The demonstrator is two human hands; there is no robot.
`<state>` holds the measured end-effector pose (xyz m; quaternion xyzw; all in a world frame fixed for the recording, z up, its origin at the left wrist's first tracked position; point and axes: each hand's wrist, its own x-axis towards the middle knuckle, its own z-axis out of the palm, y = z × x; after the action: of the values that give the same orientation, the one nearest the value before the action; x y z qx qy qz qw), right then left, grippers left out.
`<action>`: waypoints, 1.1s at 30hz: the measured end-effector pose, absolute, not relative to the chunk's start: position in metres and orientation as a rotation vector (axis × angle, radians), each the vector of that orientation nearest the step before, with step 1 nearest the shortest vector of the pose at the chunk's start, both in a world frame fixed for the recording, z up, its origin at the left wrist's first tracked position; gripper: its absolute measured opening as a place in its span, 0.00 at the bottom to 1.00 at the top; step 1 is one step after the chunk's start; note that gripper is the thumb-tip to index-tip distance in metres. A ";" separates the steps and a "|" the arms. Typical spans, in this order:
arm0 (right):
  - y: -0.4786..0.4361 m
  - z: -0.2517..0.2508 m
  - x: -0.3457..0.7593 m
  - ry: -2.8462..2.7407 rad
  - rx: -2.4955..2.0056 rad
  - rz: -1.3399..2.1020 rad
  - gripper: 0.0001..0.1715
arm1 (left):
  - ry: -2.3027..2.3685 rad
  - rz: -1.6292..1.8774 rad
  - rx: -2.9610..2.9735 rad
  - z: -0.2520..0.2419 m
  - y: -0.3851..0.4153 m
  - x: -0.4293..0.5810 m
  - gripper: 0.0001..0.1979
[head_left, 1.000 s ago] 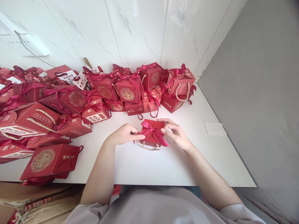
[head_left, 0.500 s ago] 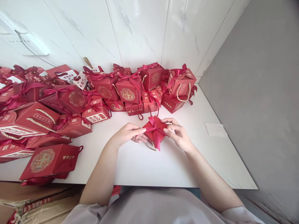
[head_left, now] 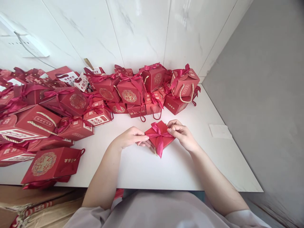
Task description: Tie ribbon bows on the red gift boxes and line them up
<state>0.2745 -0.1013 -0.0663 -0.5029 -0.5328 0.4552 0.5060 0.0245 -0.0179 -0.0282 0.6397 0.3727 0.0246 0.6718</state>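
Between my hands, a small red box (head_left: 166, 126) sits over the white table, its top crossed by a pink-red ribbon (head_left: 159, 134) tied in a bow. My left hand (head_left: 136, 137) pinches the ribbon at the box's left corner between thumb and forefinger, the other fingers below. At the right corner, my right hand (head_left: 181, 134) has its thumb and fingers closed on the ribbon. One ribbon tail hangs toward me. Part of a gold cord handle (head_left: 155, 152) shows under the near left side of the box.
Red boxes with ribbons (head_left: 130, 91) stand stacked along the tiled wall. More boxes crowd the left, one (head_left: 51, 164) near the front edge. A white sheet (head_left: 220, 131) lies on the table (head_left: 152, 174) at right. An open carton (head_left: 54, 212) is below left.
The box top shows flatter and wider, and the ribbon across it is drawn straighter. My right hand has shifted slightly right and closed more on the ribbon. Less of the cord handle shows.
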 end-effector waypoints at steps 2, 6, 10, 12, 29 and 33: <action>-0.101 -0.066 0.274 -1.279 -1.209 1.110 0.26 | 0.831 0.032 1.472 -0.029 -0.017 0.024 0.23; -0.100 -0.066 0.274 -1.277 -1.198 1.113 0.27 | 0.782 0.008 1.520 -0.029 -0.014 0.022 0.20; -0.099 -0.067 0.276 -1.262 -1.193 1.141 0.27 | 0.638 -0.152 1.631 -0.027 -0.011 0.018 0.19; -0.099 -0.069 0.277 -1.271 -1.176 1.151 0.27 | 0.550 -0.258 1.645 -0.026 -0.010 0.015 0.17; -0.110 -0.064 0.319 -1.707 -1.277 1.250 0.38 | 0.690 0.069 1.974 -0.057 0.001 0.007 0.53; -0.104 -0.075 0.306 -1.667 -1.223 1.181 0.32 | 0.564 0.245 1.812 -0.078 -0.010 0.034 0.52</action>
<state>0.3056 -0.1044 -0.0753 -0.4770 -0.6501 0.4606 0.3710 0.0344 -0.0103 -0.0777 0.7740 0.2410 0.1045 0.5761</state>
